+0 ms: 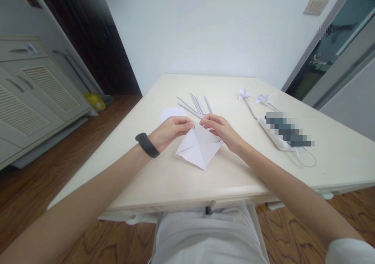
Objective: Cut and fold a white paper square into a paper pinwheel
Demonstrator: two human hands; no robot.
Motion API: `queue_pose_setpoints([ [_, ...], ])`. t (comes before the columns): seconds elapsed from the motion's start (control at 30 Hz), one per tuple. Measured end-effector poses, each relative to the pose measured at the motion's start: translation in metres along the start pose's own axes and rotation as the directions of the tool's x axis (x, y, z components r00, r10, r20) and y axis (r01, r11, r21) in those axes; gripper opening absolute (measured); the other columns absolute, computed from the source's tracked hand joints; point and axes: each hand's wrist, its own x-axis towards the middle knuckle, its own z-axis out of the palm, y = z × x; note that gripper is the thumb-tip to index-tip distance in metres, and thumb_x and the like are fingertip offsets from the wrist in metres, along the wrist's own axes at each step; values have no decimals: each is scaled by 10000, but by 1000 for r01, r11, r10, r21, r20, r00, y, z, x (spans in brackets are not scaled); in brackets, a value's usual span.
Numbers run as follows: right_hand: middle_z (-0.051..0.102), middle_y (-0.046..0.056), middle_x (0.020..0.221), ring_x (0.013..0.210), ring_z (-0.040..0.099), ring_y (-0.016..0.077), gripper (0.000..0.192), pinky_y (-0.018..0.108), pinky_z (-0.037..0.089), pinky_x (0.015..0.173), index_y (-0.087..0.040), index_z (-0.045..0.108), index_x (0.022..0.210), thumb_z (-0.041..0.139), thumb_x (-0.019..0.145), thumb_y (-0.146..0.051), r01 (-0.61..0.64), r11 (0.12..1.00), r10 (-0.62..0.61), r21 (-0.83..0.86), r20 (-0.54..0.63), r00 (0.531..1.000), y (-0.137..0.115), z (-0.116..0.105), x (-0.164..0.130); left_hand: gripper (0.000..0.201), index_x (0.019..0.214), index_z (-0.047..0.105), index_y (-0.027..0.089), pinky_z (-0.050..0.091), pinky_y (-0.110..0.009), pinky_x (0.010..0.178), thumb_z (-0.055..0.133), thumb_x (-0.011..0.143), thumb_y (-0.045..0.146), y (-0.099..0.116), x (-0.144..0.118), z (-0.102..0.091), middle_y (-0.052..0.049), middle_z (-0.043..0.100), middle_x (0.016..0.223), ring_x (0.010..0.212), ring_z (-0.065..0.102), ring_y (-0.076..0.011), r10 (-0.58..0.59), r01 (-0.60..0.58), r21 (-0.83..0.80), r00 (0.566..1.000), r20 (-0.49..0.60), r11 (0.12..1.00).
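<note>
A cream table [336, 158] fills the middle of the view, seen from above by a seated person whose bare forearms reach forward onto it. Wooden floor shows on both sides, and grey louvred cabinets [38, 100] stand to the left.

At the centre of the table lies a white paper square [199, 148], creased along its diagonals and turned like a diamond, one corner pointing back toward the person and the opposite corner lifted up and away. That far corner sits exactly between the two hands, so the paper's long diagonal runs straight out from the body and neither hand is clearly nearer.

The left hand [171, 131], with a black band [147, 145] on its wrist, pinches the paper's far left edge between thumb and fingertips. The right hand [222, 131] mirrors it, fingers curled and pressed together on the far right edge beside the raised corner.

Just beyond the hands lies a loose fan of thin white paper sticks [195, 104], with another white sheet [171, 113] to their left. Farther right rest two small finished paper pinwheels [254, 99] on sticks, and near them a white power strip [275, 137] with a trailing cord.
</note>
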Motion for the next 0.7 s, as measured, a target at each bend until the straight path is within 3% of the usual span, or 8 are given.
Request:
queue_pose_setpoints([
  [0.17,488,-21,675,567,424,109,150,229,255,497,-201,552,763,519,791,-345,-15,1000,15,13,-10,1000,0,1,-1,163,706,640,148,394,-282,713,673,723,306,1,0,1,-14,604,738,731,541,-139,17,-17,1,999,-35,1000],
  [0.43,491,-14,684,602,438,118,267,234,299,523,-192,526,740,528,795,-454,-4,997,10,77,-77,997,0,1,2,179,758,662,157,406,-275,740,678,712,330,-2,3,-3,-22,613,786,748,538,-137,94,-104,-39,974,-204,994],
  [0.57,471,-21,688,583,409,101,252,220,269,495,-192,511,744,568,775,-435,-5,992,21,126,-120,993,3,-1,3,168,766,666,162,409,-271,752,674,717,322,-3,4,-4,-19,616,802,756,541,-131,108,-121,-47,968,-225,992],
  [0.7,500,-13,734,641,456,115,189,229,327,537,-194,523,765,584,759,-373,-10,986,36,165,-159,987,6,-3,5,158,772,666,158,413,-266,742,665,728,310,-2,3,-3,-31,617,835,786,543,-137,142,-158,-50,962,-235,986],
])
